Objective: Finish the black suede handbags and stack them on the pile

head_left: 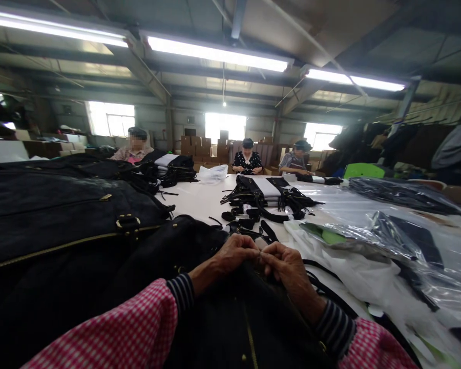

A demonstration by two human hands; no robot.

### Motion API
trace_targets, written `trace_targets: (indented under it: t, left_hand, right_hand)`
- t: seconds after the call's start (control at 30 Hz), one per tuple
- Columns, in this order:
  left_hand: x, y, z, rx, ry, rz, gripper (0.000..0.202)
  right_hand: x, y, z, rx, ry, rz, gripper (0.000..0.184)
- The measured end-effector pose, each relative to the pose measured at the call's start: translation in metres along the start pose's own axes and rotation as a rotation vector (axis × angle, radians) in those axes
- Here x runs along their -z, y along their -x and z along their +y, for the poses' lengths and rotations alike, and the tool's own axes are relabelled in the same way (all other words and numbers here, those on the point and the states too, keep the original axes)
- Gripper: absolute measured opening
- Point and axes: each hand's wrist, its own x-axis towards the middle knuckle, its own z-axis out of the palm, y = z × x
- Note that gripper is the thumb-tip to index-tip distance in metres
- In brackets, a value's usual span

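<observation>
Sleeves (138, 328) framed the bag (223, 328) at 6 o'clock. Left hand (234, 253) and right hand (288, 266) met over it, each grip pinched shut on its top edge: fine fitting work, I judged, next needing steady fingertips. Straps (253, 228) lay at 12 on the table (200, 200). No writing was legible.
</observation>
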Motion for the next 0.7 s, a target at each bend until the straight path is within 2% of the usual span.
trace_targets:
  t: [0.27,0.4,0.5,0.6,0.7]
  left_hand:
    - [-0.001,0.002,0.001,0.092,0.111,-0.043,0.030]
    - [-0.001,0.000,0.002,0.073,0.000,-0.026,0.032]
    - [-0.002,0.001,0.013,0.014,-0.173,0.029,0.031]
    - [-0.003,0.008,0.036,-0.079,-0.487,0.123,0.029]
    - [-0.008,0.022,0.068,-0.191,-0.860,0.202,0.020]
  right_hand:
    - [0.002,-0.001,0.001,0.014,-0.092,0.005,0.030]
    - [-0.001,-0.002,-0.003,0.019,-0.081,0.001,0.031]
    - [0.004,-0.006,-0.011,0.032,-0.080,-0.021,0.032]
    - [0.029,-0.006,-0.029,0.080,0.008,0.026,0.029]
    - [0.075,0.006,-0.048,0.129,0.188,0.080,0.026]
